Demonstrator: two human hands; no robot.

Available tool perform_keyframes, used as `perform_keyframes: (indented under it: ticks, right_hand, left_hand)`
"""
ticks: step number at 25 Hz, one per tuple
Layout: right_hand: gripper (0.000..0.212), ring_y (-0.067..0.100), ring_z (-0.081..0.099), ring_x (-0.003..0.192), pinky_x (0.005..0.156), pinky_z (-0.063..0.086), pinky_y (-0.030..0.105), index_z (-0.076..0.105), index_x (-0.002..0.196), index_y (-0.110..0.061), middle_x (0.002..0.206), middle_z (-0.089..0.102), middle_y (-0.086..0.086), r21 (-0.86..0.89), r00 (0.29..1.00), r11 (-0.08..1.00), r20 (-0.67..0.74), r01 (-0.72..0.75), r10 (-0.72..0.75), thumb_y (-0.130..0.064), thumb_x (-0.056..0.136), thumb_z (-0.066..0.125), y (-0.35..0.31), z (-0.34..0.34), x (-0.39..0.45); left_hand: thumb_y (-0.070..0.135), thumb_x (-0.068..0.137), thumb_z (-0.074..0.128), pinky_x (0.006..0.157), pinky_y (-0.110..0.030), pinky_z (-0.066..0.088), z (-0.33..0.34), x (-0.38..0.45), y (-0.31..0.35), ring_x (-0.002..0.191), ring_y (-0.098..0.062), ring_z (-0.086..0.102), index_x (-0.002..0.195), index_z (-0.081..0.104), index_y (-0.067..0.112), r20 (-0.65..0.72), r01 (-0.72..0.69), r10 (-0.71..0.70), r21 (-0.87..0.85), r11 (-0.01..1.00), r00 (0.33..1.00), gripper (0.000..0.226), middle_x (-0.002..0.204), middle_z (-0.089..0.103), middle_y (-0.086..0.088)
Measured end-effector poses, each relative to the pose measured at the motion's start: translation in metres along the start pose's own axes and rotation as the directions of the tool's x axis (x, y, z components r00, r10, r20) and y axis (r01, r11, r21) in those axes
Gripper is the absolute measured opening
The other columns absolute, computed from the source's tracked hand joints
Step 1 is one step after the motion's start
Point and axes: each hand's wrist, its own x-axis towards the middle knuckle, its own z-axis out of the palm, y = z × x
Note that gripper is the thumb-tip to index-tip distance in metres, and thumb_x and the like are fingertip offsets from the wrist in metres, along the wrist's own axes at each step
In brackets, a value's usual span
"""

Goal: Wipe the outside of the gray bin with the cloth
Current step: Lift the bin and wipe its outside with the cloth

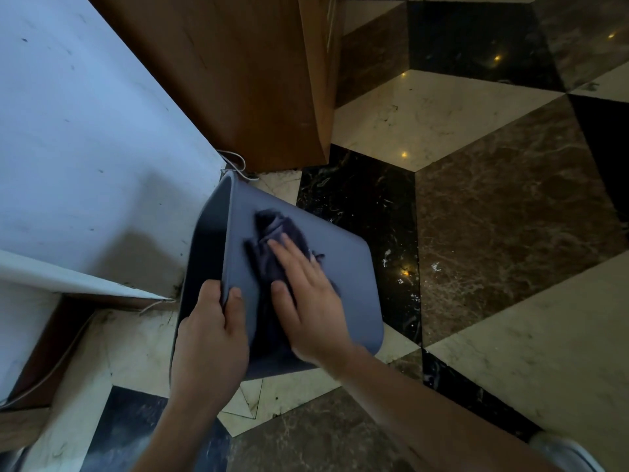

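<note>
— So, item 1, hands?
— Left hand (212, 338): clamped on rim of gray bin (337, 267), thumb outside. Right hand (308, 310): flat, fingers spread, pressing dark cloth (272, 240) to bin's outer wall.
— Item 2, bin?
— Tipped over patterned marble floor (493, 216), beside white-draped table (85, 148). Interior shadowed; contents cannot be told.

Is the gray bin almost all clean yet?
Hard to call any part finished; no wiped patch stands out. Right now the left hand grips the rim of the tipped gray bin, and the right hand presses the dark cloth flat on one outer side. The other sides are hidden, so they may remain to be wiped.
</note>
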Motion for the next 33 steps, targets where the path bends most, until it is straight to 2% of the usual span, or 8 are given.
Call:
perform_keyframes:
  ticks: [4, 11, 15, 21, 26, 29, 31, 33]
  right_hand:
    - [0.052, 0.012, 0.026, 0.149, 0.119, 0.029, 0.045, 0.033, 0.154, -0.027, 0.162, 0.032, -0.006, 0.031, 0.978, 0.979, -0.049, -0.201, 0.203, -0.038, 0.103, 0.031, 0.049, -0.01, 0.021]
    - [0.056, 0.017, 0.03, 0.148, 0.117, 0.031, 0.04, 0.028, 0.155, -0.03, 0.162, 0.031, -0.005, 0.116, 0.865, 0.878, -0.153, -0.464, 0.478, -0.044, 0.1, 0.027, 0.101, -0.024, 0.005]
    - [0.052, 0.019, 0.033, 0.147, 0.104, 0.037, 0.036, 0.028, 0.155, -0.032, 0.162, 0.031, -0.007, 0.195, 0.78, 0.806, -0.208, -0.559, 0.59, -0.042, 0.104, 0.031, 0.105, -0.026, -0.011]
    - [0.06, 0.017, 0.034, 0.146, 0.106, 0.039, 0.044, 0.026, 0.152, -0.038, 0.162, 0.026, -0.013, 0.217, 0.761, 0.795, -0.232, -0.566, 0.606, -0.059, 0.097, 0.038, 0.093, -0.027, -0.019]
    - [0.053, 0.017, 0.039, 0.142, 0.104, 0.04, 0.041, 0.032, 0.15, -0.033, 0.159, 0.034, -0.009, 0.251, 0.757, 0.807, -0.282, -0.534, 0.589, -0.05, 0.1, 0.04, 0.089, -0.03, -0.02]
    - [0.048, 0.021, 0.049, 0.132, 0.1, 0.04, 0.038, 0.044, 0.145, -0.027, 0.148, 0.049, -0.002, 0.316, 0.725, 0.786, -0.31, -0.532, 0.616, -0.044, 0.1, 0.046, 0.091, -0.043, -0.013]
    - [0.041, 0.023, 0.055, 0.122, 0.097, 0.043, 0.037, 0.053, 0.135, -0.027, 0.135, 0.06, 0.0, 0.342, 0.728, 0.781, -0.298, -0.523, 0.618, -0.042, 0.098, 0.052, 0.095, -0.055, -0.013]
    - [0.033, 0.022, 0.059, 0.113, 0.095, 0.048, 0.04, 0.059, 0.126, -0.027, 0.123, 0.066, -0.001, 0.309, 0.757, 0.807, -0.293, -0.504, 0.585, -0.038, 0.096, 0.056, 0.097, -0.063, -0.016]
  left_hand:
    - [0.028, 0.098, 0.038, 0.048, -0.033, 0.039, 0.001, -0.001, 0.0, 0.057, -0.017, 0.054, 0.087, 0.047, 0.009, 0.013, 0.02, -0.02, -0.014, 1.0, 1.0, 0.024, 0.065, 0.056, -0.001]
    - [0.03, 0.098, 0.037, 0.044, -0.032, 0.036, 0.002, -0.004, 0.002, 0.05, -0.02, 0.053, 0.083, 0.046, 0.012, 0.037, -0.064, 0.064, -0.009, 0.998, 0.997, 0.025, 0.059, 0.055, -0.005]
    - [0.032, 0.097, 0.037, 0.042, -0.031, 0.034, -0.001, -0.006, -0.007, 0.046, -0.02, 0.049, 0.081, 0.047, 0.014, 0.054, -0.113, 0.115, -0.026, 0.993, 0.992, 0.026, 0.057, 0.054, -0.01]
    - [0.027, 0.097, 0.042, 0.046, -0.024, 0.036, -0.017, -0.014, -0.036, 0.058, -0.016, 0.054, 0.08, 0.045, 0.014, 0.131, -0.086, 0.093, -0.061, 0.994, 0.987, 0.021, 0.06, 0.057, -0.006]
    - [0.02, 0.094, 0.049, 0.041, -0.017, 0.032, -0.035, -0.037, -0.056, 0.05, -0.016, 0.054, 0.077, 0.04, 0.015, 0.232, -0.069, 0.086, -0.08, 0.994, 0.969, 0.02, 0.062, 0.06, 0.006]
    - [0.02, 0.091, 0.055, 0.043, -0.019, 0.035, -0.042, -0.045, -0.072, 0.053, -0.022, 0.056, 0.077, 0.04, 0.024, 0.267, -0.064, 0.073, -0.041, 0.997, 0.961, 0.021, 0.07, 0.062, -0.001]
    - [0.022, 0.089, 0.06, 0.055, -0.026, 0.048, -0.045, -0.047, -0.078, 0.058, -0.016, 0.062, 0.083, 0.044, 0.032, 0.319, -0.045, 0.051, -0.026, 0.999, 0.947, 0.02, 0.072, 0.067, 0.003]
    - [0.019, 0.083, 0.068, 0.072, -0.032, 0.054, -0.053, -0.042, -0.078, 0.076, -0.005, 0.066, 0.091, 0.048, 0.049, 0.407, -0.036, 0.049, -0.04, 0.999, 0.912, 0.037, 0.085, 0.07, 0.018]
